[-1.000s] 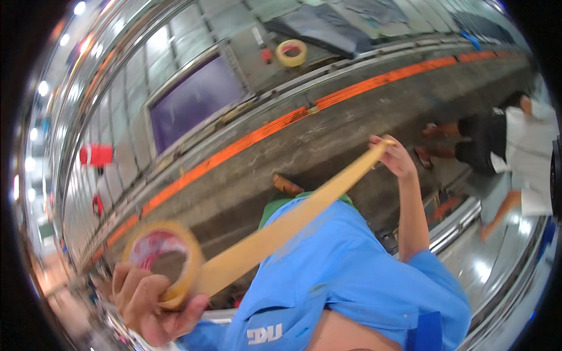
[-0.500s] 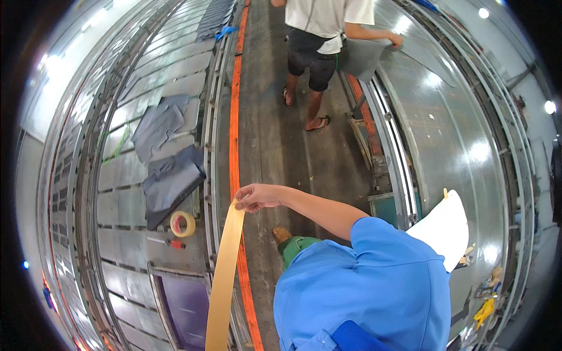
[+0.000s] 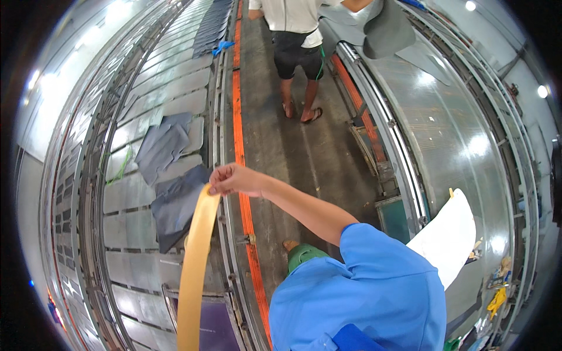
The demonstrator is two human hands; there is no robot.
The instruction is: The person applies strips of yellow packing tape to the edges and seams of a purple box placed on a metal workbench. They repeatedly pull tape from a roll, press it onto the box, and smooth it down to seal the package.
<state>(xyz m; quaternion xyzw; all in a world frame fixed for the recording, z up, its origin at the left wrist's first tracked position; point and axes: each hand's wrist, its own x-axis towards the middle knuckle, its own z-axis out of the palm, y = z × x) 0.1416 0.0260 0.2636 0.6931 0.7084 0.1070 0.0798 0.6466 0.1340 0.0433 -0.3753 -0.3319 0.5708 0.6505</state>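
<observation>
My right hand (image 3: 225,180) pinches the end of a long yellow tape strip (image 3: 198,251), held out above the left long table (image 3: 126,193) beside the orange rail. The strip hangs down past the lower edge of the picture; my left hand is out of sight. Under and beside my right hand lie dark grey fabric pieces (image 3: 172,205). Lower down, a purple framed screen (image 3: 215,324) rests on the same table, partly covered by the strip.
A co-worker (image 3: 295,52) stands ahead in the aisle (image 3: 287,152) with a hand at grey sheets (image 3: 383,35) over the right table (image 3: 456,128). A white sheet (image 3: 448,234) and a yellow cloth (image 3: 496,301) lie at lower right. A blue cloth (image 3: 222,48) is at far left table edge.
The view has swung round along the aisle. My right hand with the tape end has moved left over the table. The co-worker has lifted and curled a grey sheet.
</observation>
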